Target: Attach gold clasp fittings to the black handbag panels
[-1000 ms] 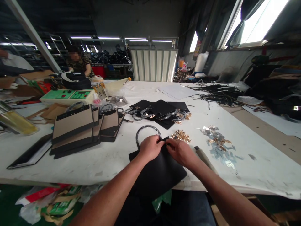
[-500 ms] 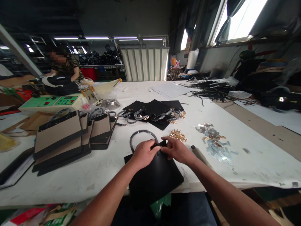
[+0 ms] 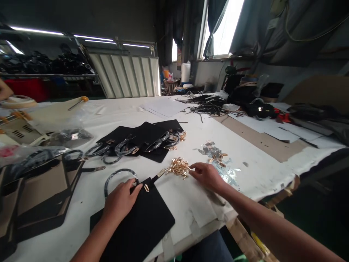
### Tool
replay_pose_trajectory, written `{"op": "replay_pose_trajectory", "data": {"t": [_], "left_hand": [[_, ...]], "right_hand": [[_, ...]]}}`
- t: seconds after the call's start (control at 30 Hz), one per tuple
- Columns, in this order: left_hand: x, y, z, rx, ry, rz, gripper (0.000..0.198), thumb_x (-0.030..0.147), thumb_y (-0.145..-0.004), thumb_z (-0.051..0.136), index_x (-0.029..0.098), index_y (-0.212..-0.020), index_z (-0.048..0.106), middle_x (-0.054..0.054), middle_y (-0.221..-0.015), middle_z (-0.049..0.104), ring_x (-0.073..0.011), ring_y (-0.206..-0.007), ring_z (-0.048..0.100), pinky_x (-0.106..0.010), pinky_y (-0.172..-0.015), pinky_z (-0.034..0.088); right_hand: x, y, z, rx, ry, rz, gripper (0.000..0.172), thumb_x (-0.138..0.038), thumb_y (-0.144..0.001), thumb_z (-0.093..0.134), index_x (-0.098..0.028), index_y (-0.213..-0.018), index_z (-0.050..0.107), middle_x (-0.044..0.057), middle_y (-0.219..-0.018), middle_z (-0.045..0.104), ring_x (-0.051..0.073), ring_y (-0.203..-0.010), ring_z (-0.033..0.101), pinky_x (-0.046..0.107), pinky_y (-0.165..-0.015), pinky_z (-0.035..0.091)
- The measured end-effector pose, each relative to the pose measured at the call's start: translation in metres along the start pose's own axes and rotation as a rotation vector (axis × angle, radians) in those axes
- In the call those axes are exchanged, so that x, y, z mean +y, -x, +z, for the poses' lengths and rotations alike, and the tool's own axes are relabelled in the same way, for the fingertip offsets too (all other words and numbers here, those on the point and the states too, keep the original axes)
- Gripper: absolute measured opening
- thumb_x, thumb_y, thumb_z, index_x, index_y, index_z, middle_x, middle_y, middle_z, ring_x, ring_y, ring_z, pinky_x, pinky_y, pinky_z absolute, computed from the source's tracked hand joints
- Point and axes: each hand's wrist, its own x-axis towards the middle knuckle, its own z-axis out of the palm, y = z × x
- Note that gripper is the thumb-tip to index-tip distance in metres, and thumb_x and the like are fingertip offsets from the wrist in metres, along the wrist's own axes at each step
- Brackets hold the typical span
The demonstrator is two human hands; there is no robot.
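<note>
My left hand [image 3: 121, 200] is closed on the top edge of a black bag panel [image 3: 147, 225], where its plastic-wrapped loop handle [image 3: 120, 173] joins. Beside its thumb, a gold metal clasp [image 3: 147, 187] shows on the panel. A short black strap with a gold-rimmed end [image 3: 159, 175] sticks out past the panel's corner. My right hand [image 3: 207, 176] is at the right side of a pile of small gold metal fittings [image 3: 177, 166]. Its thumb and forefinger come together on a fitting at the edge of the pile.
More black panels with wrapped handles [image 3: 147, 136] lie farther back. Flat silver metal plates [image 3: 229, 173] are scattered at the right. Brown-faced panels [image 3: 43, 189] are stacked at the left. Black strips [image 3: 209, 103] and white sheets [image 3: 163, 107] lie toward the back.
My right hand has left the black panel and moved right to the gold fittings. My left hand stays on the panel. The view has turned right, and the gold clasp on the panel now shows.
</note>
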Motion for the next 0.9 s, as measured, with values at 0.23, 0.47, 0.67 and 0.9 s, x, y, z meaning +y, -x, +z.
{"op": "replay_pose_trajectory", "data": {"t": [0.23, 0.47, 0.67, 0.9], "left_hand": [[0.003, 0.01, 0.0, 0.351, -0.033, 0.142, 0.04, 0.049, -0.096, 0.048, 0.016, -0.117, 0.06, -0.015, -0.118, 0.065, -0.0353, -0.114, 0.057, -0.047, -0.099, 0.046], [0.029, 0.067, 0.008, 0.242, 0.449, 0.169, 0.023, 0.046, -0.096, 0.056, 0.028, -0.108, 0.063, -0.002, -0.092, 0.069, -0.0196, -0.077, 0.064, -0.031, -0.071, 0.053], [0.039, 0.088, 0.028, 0.153, 0.463, 0.216, 0.019, 0.035, -0.096, 0.055, 0.025, -0.087, 0.069, -0.002, -0.082, 0.068, -0.0189, -0.077, 0.064, -0.032, -0.072, 0.048], [0.041, 0.089, 0.021, 0.159, 0.501, 0.192, 0.019, 0.031, -0.095, 0.056, 0.024, -0.085, 0.069, -0.001, -0.079, 0.067, -0.0177, -0.074, 0.063, -0.032, -0.071, 0.045]], "right_hand": [[0.088, -0.029, -0.042, 0.066, 0.344, 0.179, 0.03, -0.038, -0.091, 0.064, -0.025, -0.116, 0.075, 0.007, -0.114, 0.072, 0.022, -0.084, 0.067, 0.029, -0.061, 0.043], [0.045, -0.051, 0.002, -0.132, 0.156, -0.016, 0.033, -0.043, -0.09, 0.068, -0.028, -0.118, 0.074, 0.004, -0.112, 0.073, 0.016, -0.079, 0.069, 0.026, -0.067, 0.049], [0.026, -0.047, 0.028, -0.113, 0.179, -0.009, 0.025, -0.033, -0.091, 0.061, -0.026, -0.109, 0.077, 0.003, -0.097, 0.076, 0.019, -0.079, 0.068, 0.027, -0.066, 0.045], [0.023, -0.022, 0.035, -0.009, 0.203, -0.075, 0.042, -0.03, -0.09, 0.057, -0.026, -0.131, 0.067, 0.003, -0.095, 0.075, 0.018, -0.076, 0.067, 0.027, -0.067, 0.045]]}}
